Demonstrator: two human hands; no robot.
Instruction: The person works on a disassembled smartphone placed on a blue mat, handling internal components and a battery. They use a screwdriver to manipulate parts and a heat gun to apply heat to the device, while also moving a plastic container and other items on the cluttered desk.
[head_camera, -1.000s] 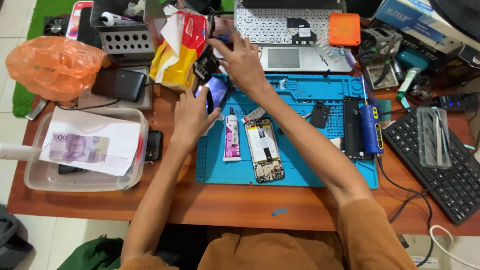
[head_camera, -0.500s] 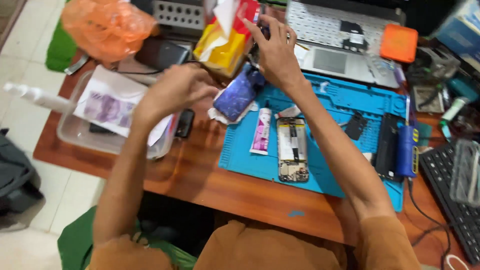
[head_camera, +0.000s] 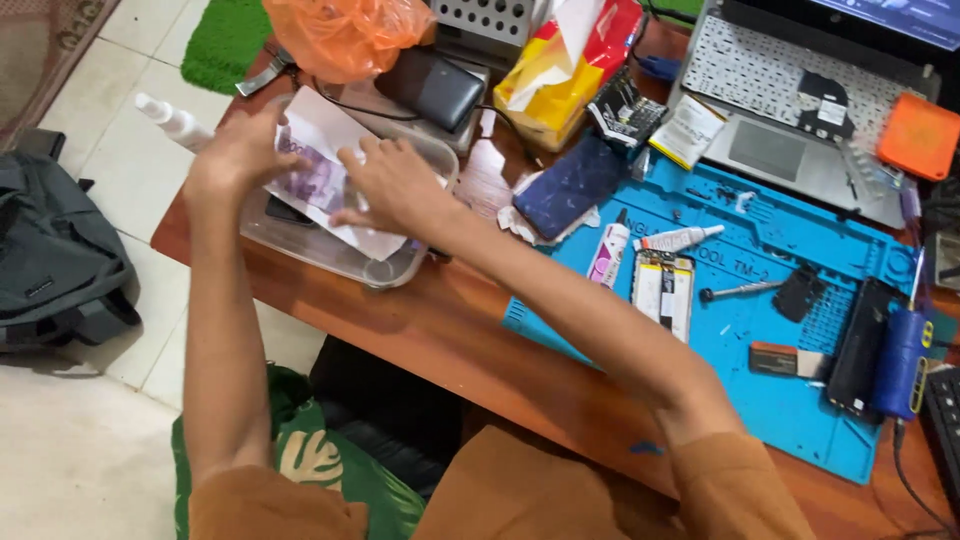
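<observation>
Both my hands are over a clear plastic tray (head_camera: 392, 274) at the left end of the wooden desk. A white paper (head_camera: 378, 240) with a purple banknote (head_camera: 312, 182) on it lies across the tray. My left hand (head_camera: 238, 152) curls over the paper's far left edge. My right hand (head_camera: 396, 186) pinches the paper near its middle, thumb underneath. A dark object shows in the tray under the paper. A dark blue phone cover (head_camera: 570, 185) lies apart from both hands at the edge of the blue mat (head_camera: 790, 400).
An opened phone (head_camera: 662, 290), two glue tubes (head_camera: 608, 255), a screwdriver and black parts lie on the mat. Behind the tray are an orange bag (head_camera: 345, 35), a black power bank (head_camera: 430, 88), a yellow-red tissue box (head_camera: 560, 70) and a laptop (head_camera: 790, 100). A grey backpack (head_camera: 60, 260) sits on the floor.
Both hands have left the phone cover and the tissue box and moved left onto the paper over the tray. The dark blue cover now lies on the desk. The view has swung left.
</observation>
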